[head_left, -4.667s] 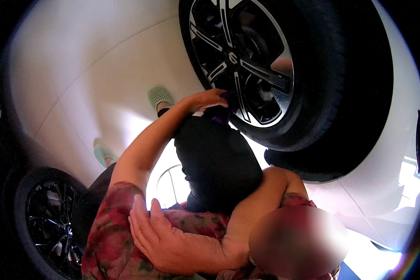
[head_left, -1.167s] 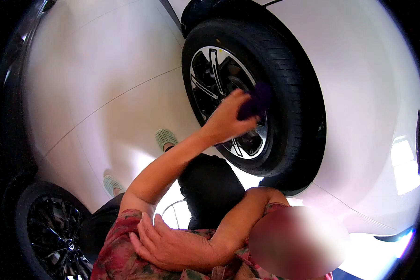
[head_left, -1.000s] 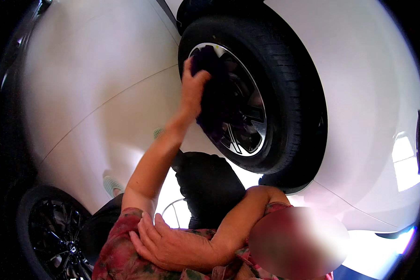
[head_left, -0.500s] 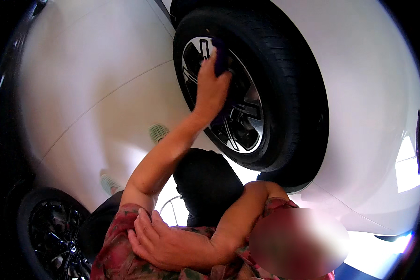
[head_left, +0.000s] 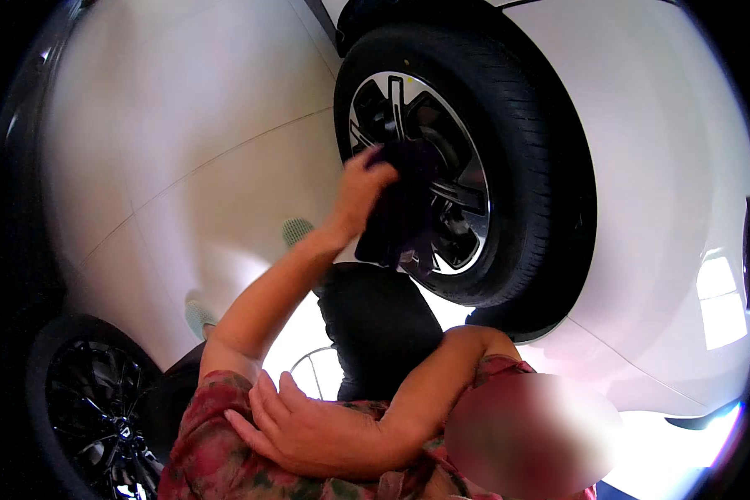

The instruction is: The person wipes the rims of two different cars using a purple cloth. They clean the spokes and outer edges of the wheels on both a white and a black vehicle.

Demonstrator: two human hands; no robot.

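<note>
pale floor (head_left: 217,108), apparently tiled — two green slippers (head_left: 296,231) resting on it

No words or numbers can be read. A small, pale, roughly diamond-shaped emblem (head_left: 126,432) sits at the centre of the dark wheel (head_left: 100,407), lower left of the frame.

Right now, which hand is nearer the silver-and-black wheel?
Left: the left hand holds a dark cloth in front of the wheel; the right hand lies across the shirt, farther off.
</note>
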